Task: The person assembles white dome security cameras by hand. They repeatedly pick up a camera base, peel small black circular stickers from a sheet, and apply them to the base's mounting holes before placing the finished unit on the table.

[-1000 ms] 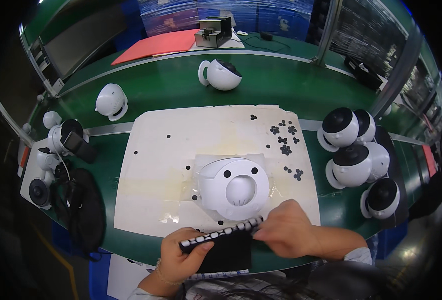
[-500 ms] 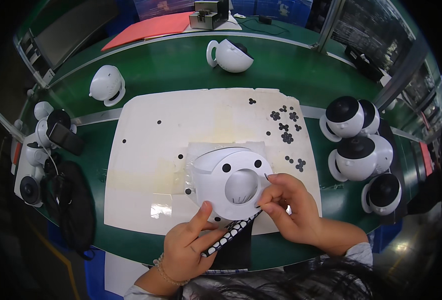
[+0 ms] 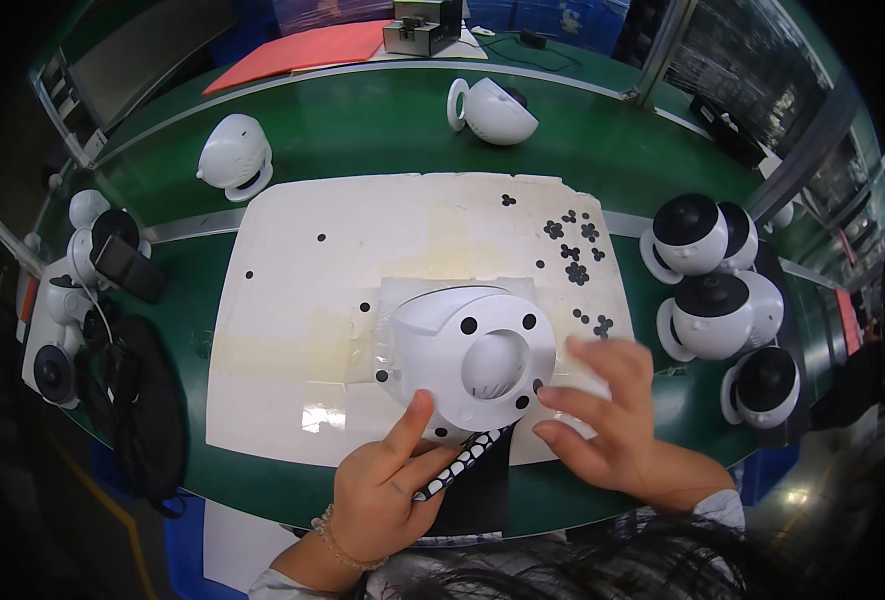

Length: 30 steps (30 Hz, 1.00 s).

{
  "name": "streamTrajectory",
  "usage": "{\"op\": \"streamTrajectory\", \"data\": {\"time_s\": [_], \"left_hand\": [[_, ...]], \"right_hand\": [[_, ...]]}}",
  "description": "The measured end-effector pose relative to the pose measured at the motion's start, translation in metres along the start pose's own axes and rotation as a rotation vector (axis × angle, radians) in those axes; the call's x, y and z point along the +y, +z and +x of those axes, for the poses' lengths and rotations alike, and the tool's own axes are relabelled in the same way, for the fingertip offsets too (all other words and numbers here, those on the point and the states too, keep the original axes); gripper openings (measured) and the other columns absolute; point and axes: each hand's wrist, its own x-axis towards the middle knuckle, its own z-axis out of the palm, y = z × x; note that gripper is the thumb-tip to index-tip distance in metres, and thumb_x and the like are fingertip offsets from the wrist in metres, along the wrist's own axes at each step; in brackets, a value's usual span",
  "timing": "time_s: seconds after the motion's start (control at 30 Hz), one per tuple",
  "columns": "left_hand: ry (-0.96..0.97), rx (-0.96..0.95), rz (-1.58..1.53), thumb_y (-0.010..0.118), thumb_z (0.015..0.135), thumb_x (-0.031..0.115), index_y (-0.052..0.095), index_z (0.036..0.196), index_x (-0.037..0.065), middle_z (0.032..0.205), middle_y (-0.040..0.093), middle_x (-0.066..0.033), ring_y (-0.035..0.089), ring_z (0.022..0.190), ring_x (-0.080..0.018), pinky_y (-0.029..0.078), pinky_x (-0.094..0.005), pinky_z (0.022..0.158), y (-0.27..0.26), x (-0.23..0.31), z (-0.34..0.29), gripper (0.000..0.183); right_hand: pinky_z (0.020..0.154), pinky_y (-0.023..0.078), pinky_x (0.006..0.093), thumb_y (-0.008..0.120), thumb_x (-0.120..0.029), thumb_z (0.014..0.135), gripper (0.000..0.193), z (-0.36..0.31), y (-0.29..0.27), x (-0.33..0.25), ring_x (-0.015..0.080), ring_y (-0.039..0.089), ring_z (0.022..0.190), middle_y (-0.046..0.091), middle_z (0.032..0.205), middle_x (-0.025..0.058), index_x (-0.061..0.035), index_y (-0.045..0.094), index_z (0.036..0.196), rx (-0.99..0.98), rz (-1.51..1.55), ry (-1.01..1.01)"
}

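Left hand (image 3: 387, 492) holding dotted strip (image 3: 465, 461), right hand (image 3: 610, 425) beside white housing (image 3: 432, 345)

Beyond the left hand (image 3: 377, 492) gripping a sticker strip (image 3: 464, 464), a housing (image 3: 440, 352) sits on a board (image 3: 287, 310); rightward, the right hand (image 3: 612, 428), then devices (image 3: 707, 318); leftward, possibly a pouch (image 3: 152, 425).

Left hand (image 3: 387, 495): lay below-left of the white housing (image 3: 452, 385), fingers (image 3: 420, 470) curled, one stretched up toward its edge.
Right hand (image 3: 607, 430): hovered just right of the housing, fingers spread, bent, partly blurred.
Forearms (image 3: 684, 482): both slanted in from below it.
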Motion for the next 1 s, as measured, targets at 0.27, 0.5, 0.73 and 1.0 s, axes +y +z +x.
{"op": "streamTrajectory", "data": {"time_s": [0.27, 0.5, 0.73, 1.0], "left_hand": [[-0.065, -0.129, -0.021, 0.063, 0.063, -0.006, 0.065, 0.091, -0.001, 0.136, 0.033, -0.0194, 0.065, 0.077, -0.0226, 0.052, -0.0284, 0.068, -0.006, 0.004, 0.003, 0.028], [-0.001, -0.012, 0.018, 0.064, 0.055, 0.004, 0.064, 0.083, 0.005, 0.128, 0.046, -0.0158, 0.057, 0.056, -0.0176, 0.045, -0.0259, 0.051, -0.002, 0.000, 0.002, 0.028], [0.015, 0.003, 0.030, 0.063, 0.056, 0.003, 0.065, 0.086, 0.005, 0.128, 0.046, -0.0163, 0.057, 0.055, -0.0165, 0.045, -0.0258, 0.050, -0.001, 0.000, 0.002, 0.031], [0.021, -0.004, 0.051, 0.062, 0.056, 0.003, 0.066, 0.088, 0.005, 0.129, 0.045, -0.0159, 0.056, 0.055, -0.0156, 0.045, -0.0253, 0.051, -0.001, 0.000, 0.003, 0.032]], "right_hand": [[0.103, 0.016, 0.0445, 0.064, -0.009, 0.074, 0.006, 0.030, 0.020, -0.012, 0.0402, 0.016, 0.130, 0.026, 0.139, 0.0214, -0.0076, 0.063, 0.079, -0.197, 0.233, 0.180], [0.103, 0.016, 0.0443, 0.064, -0.009, 0.075, 0.004, 0.031, 0.023, -0.016, 0.0403, 0.014, 0.131, 0.025, 0.140, 0.0220, -0.0068, 0.063, 0.078, -0.202, 0.219, 0.202], [0.103, 0.016, 0.0450, 0.064, -0.010, 0.076, 0.004, 0.031, 0.022, -0.016, 0.0407, 0.015, 0.131, 0.025, 0.140, 0.0219, -0.0066, 0.063, 0.078, -0.208, 0.211, 0.202], [0.102, 0.017, 0.0446, 0.064, -0.013, 0.076, 0.005, 0.030, 0.025, -0.016, 0.0396, 0.018, 0.130, 0.030, 0.138, 0.0204, -0.0085, 0.064, 0.078, -0.172, 0.207, 0.197]]}}
